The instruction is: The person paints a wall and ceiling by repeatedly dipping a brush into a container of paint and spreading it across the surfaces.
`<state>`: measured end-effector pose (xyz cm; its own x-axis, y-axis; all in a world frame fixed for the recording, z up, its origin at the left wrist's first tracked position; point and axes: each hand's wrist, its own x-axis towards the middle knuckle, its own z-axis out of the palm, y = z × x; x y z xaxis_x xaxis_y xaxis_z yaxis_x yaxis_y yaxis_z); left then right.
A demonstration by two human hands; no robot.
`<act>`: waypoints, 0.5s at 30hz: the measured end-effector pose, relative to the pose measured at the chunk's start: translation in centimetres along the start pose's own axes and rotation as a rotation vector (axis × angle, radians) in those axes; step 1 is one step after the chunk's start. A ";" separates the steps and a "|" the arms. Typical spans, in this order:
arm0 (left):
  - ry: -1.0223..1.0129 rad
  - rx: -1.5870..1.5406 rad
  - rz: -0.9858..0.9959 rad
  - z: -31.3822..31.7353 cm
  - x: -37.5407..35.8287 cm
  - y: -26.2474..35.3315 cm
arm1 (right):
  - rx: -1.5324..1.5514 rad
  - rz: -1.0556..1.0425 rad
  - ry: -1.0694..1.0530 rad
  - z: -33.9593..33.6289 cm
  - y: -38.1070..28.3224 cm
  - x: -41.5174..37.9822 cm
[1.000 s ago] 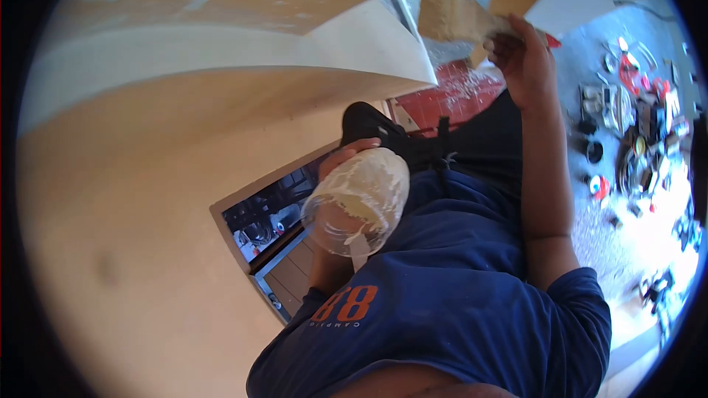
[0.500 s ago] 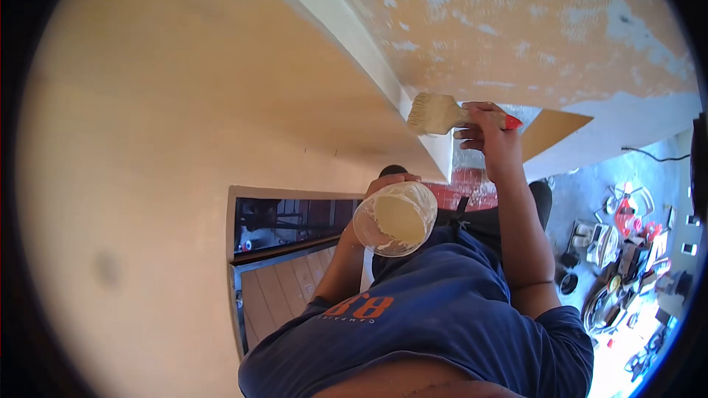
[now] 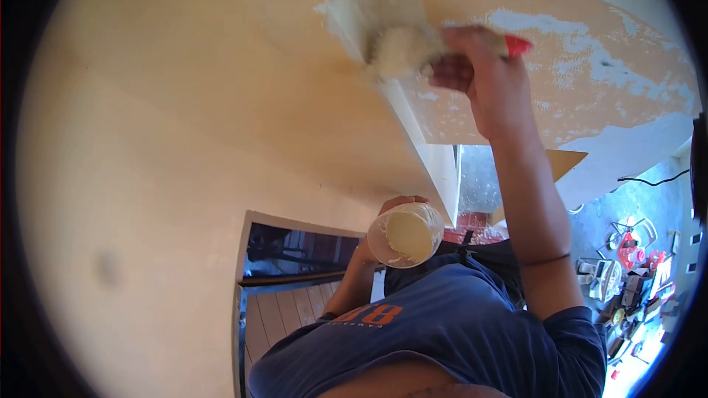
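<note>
My left hand [image 3: 399, 202] is wrapped around a clear plastic cup [image 3: 377, 242] in front of my body. Pale cream paint [image 3: 411, 235] covers its bottom, with smears up the inside wall. Higher up, my right hand [image 3: 483, 70] grips a wide paintbrush [image 3: 404, 51] by its handle, whose red end sticks out past the hand. The bristles, blurred by motion, overlap the corner where the smooth beige wall [image 3: 199, 96] meets the patchy peach-and-white surface [image 3: 509, 96].
A white strip [image 3: 413, 121] runs along the corner below the brush. To the lower left is an opening [image 3: 295, 254] with wooden planks [image 3: 284, 317]. Household items and a red object [image 3: 631, 250] crowd the floor at the right. A dark cable [image 3: 656, 180] hangs nearby.
My right hand has raised the brush up and to the left along the corner. My left hand, still around the cup, sits slightly lower and further right in view.
</note>
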<state>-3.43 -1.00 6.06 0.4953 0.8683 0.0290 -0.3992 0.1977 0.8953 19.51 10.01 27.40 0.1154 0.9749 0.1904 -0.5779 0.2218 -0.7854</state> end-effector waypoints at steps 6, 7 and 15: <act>0.049 0.203 -0.004 -0.5 1.5 0.8 | 0.222 -0.110 -0.067 2.2 -2.4 1.5; 0.043 0.215 -0.009 0.3 1.5 1.5 | 0.231 -0.119 -0.061 1.7 -1.8 1.5; 0.006 -0.002 0.051 1.5 0.4 2.1 | 0.763 -0.019 0.001 1.6 3.6 0.5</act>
<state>-2.91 -0.89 8.58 0.4695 0.8800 0.0718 -0.4251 0.1540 0.8919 16.24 11.21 25.62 0.1317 0.9711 0.1993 -0.9739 0.1643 -0.1569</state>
